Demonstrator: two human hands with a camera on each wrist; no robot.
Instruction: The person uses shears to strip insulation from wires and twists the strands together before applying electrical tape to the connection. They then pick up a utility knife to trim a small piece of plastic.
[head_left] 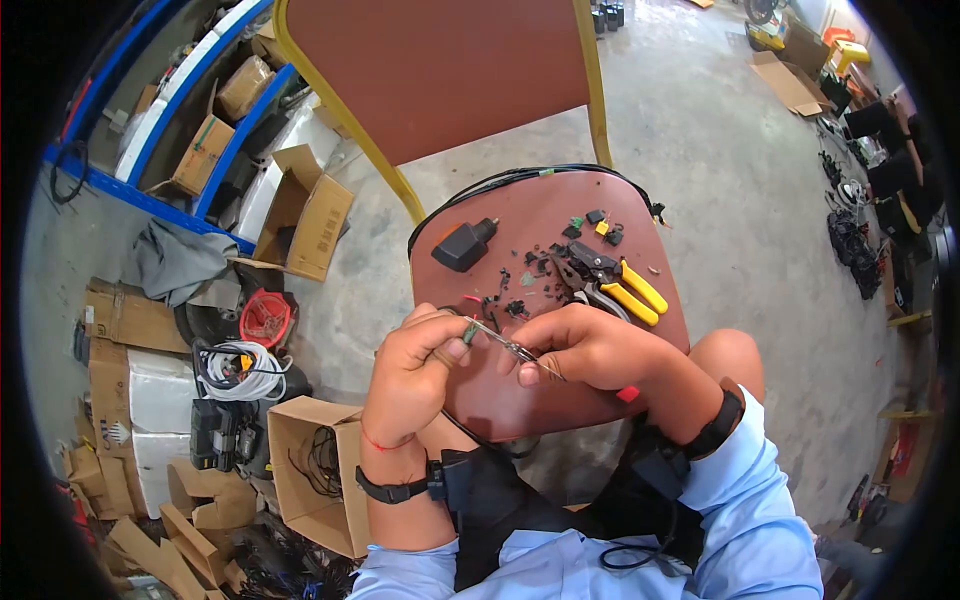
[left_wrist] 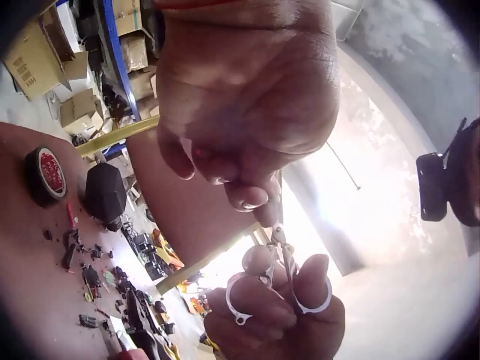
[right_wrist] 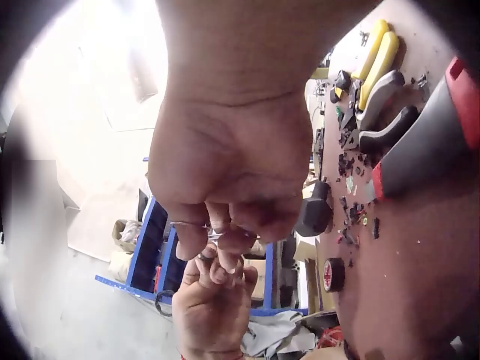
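My left hand (head_left: 412, 365) pinches a small dark green piece (head_left: 470, 333) between thumb and forefinger above the chair seat. In my right hand (head_left: 595, 350) are small metal scissors (head_left: 514, 349), their blades pointing at the left fingertips. The left wrist view shows finger and thumb of that hand through the ring handles (left_wrist: 319, 304). The blade tips meet the left fingers, which partly hide the green piece. Beyond the hands, black plastic scraps (head_left: 520, 308) lie scattered beside yellow-handled pliers (head_left: 632, 290). A black angular housing (head_left: 463, 247) sits farther left.
The red-brown chair seat (head_left: 540, 410) has a black cable (head_left: 500, 178) along its back edge. A tape roll (left_wrist: 46, 176) and a grey-and-red handle (right_wrist: 427, 142) lie on the seat. Cardboard boxes (head_left: 318, 500) and blue shelving (head_left: 150, 205) stand at the left.
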